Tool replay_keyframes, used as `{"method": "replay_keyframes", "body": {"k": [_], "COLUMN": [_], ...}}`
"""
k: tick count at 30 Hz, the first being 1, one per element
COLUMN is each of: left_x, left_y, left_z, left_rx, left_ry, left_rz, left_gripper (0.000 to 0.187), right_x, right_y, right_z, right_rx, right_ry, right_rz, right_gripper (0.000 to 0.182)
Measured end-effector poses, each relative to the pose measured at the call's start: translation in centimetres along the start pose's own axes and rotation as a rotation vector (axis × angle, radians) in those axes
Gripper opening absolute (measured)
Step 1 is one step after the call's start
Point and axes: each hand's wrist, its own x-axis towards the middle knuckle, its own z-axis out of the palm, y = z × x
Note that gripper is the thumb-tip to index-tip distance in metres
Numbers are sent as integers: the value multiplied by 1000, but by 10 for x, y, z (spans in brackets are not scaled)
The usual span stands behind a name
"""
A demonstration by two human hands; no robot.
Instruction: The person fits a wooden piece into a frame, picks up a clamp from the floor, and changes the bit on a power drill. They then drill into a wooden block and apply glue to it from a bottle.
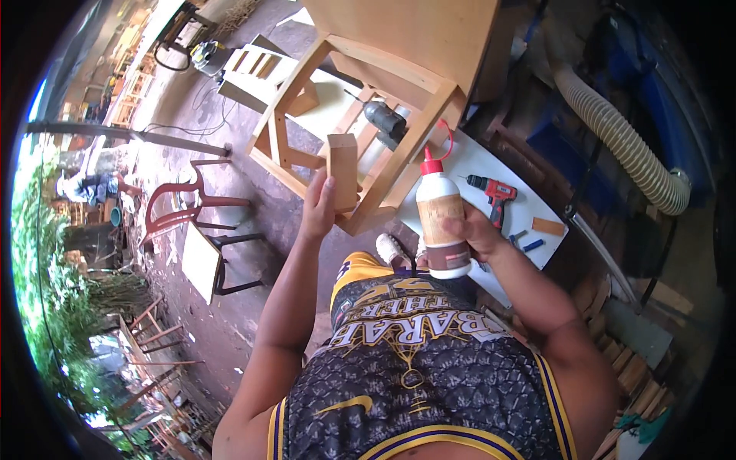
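A white glue bottle (442, 222) with a red cap and nozzle stands upright in my right hand (479, 232), whose fingers wrap round its label. My left hand (318, 203) grips the lower part of a short wooden block (343, 170), at the near left side of a wooden frame (406, 172). The block is raised upright in front of the frame. Inside the frame's outline a dark drill (385, 121) is visible. To the right of the bottle, a red and black drill (494, 195) lies on a white board (531, 218).
A ribbed hose (625, 142) runs down the right side. Blue tools (532, 245) and a small wood strip (549, 226) lie on the board. Red chair (195, 203) and a stool with a pale seat (201, 262) are at left. Beyond them a person (96, 186) bends over.
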Motion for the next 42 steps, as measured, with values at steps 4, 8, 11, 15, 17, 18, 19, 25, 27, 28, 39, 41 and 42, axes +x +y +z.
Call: {"method": "replay_keyframes", "body": {"k": [4, 8, 11, 15, 17, 18, 19, 25, 27, 28, 39, 41, 42], "left_x": [-1, -2, -5, -6, -4, -4, -3, 4, 6, 8, 58, 69, 75], "left_y": [-1, 5, 0, 5, 4, 3, 3, 8, 11, 11, 62, 58, 57], "left_z": [-3, -4, -1, 2, 1, 2, 1, 2, 3, 5, -14, -40, -55], "left_rx": [-19, -19, -26, -16, 31, 32, 27, -3, -299, -305, -1271, -1337, -1394], "left_ry": [13, -12, -28, -3, -21, -23, -26, -1, -8, -12, 99, 41, -2], "left_rz": [-28, -12, -9, -43, -39, -47, -54, -92, -187, -197, -152, -142, -125], "left_gripper": [46, 46, 46, 39, 40, 40, 40, 44, 56, 56, 59, 59, 59], "right_x": [-18, -12, 10, 21, 27, 29, 31, 35, 40, 44, 107, 121, 126], "right_y": [-83, -122, -84, -57, -66, -69, -73, -92, -98, -99, -66, -60, -59], "right_z": [40, 48, 38, 42, 41, 39, 37, 29, 30, 34, 126, 140, 145], "right_rx": [-558, -271, -390, -271, -274, -268, -311, -849, -837, -724, -1143, -1356, -1360], "right_ry": [9, -114, -15, -45, -92, -88, -73, -44, -5, 15, 262, 158, 180], "right_rz": [-422, -485, -351, -251, -247, -243, -216, -199, -159, -97, -591, -728, -731], "right_gripper": [76, 73, 70, 74, 78, 78, 80, 79, 73, 71, 51, 64, 64]}}
